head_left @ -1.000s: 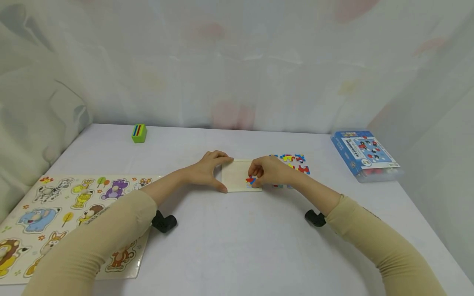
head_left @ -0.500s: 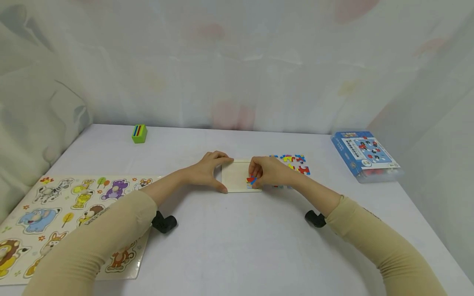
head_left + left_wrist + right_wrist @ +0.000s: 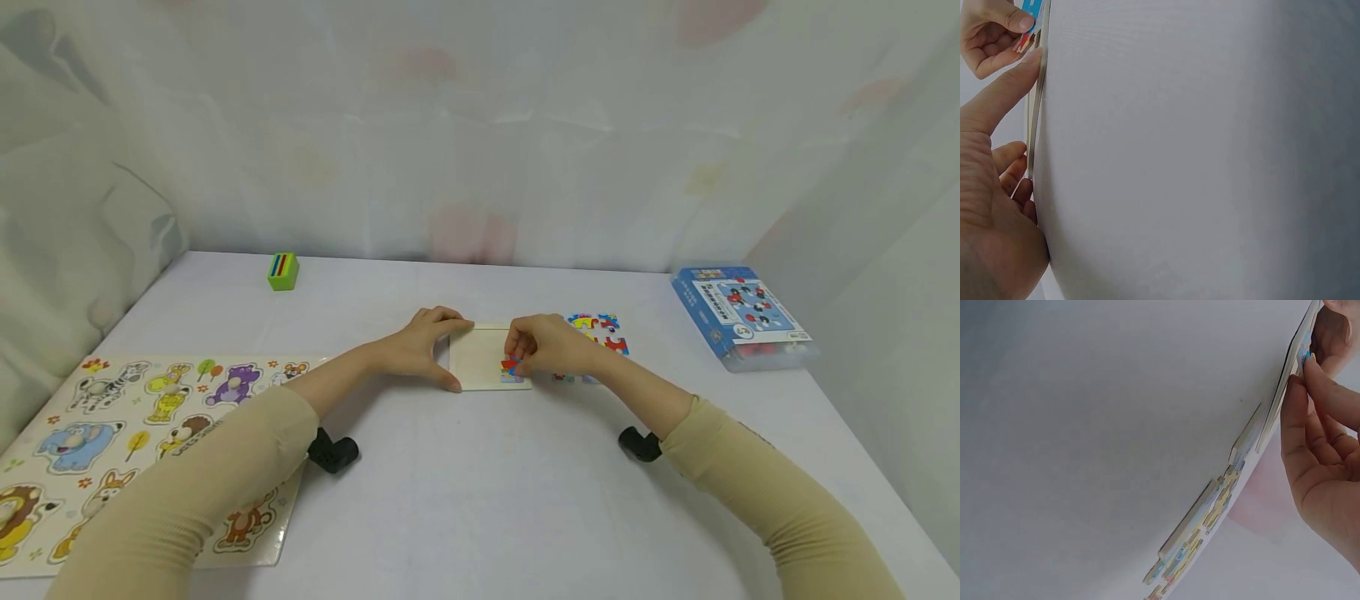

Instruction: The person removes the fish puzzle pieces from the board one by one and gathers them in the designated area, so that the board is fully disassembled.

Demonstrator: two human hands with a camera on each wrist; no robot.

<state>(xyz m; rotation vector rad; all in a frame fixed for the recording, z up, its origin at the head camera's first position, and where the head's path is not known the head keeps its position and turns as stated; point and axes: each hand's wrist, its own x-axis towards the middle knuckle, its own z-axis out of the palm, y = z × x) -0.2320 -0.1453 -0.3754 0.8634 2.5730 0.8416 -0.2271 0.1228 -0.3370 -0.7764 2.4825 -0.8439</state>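
Observation:
A pale, shallow jigsaw tray (image 3: 477, 354) lies flat on the white table. My left hand (image 3: 415, 344) grips its left end, thumb at the near edge and fingers at the far edge. Over the tray's right side, my right hand (image 3: 553, 344) pinches a red and blue jigsaw piece (image 3: 512, 368) in the near right corner. Fingertips partly hide that piece. In the left wrist view, the thumb lies along the tray's edge, and the piece (image 3: 1026, 41) looks tilted. Loose jigsaw pieces (image 3: 606, 322) lie right of the tray, partly behind the right hand.
A blue-and-clear box (image 3: 742, 312) sits at the back right. At the back left stands a small green block (image 3: 282, 272). An animal picture board (image 3: 135, 442) covers the table's left side, partly under the left sleeve. Black wrist-camera mounts (image 3: 332, 450) hang below the forearms.
The piece in the right fingers has turned slightly and shifted a little right, toward the tray's corner. The right hand moved slightly with it. The left hand and tray stay in place.

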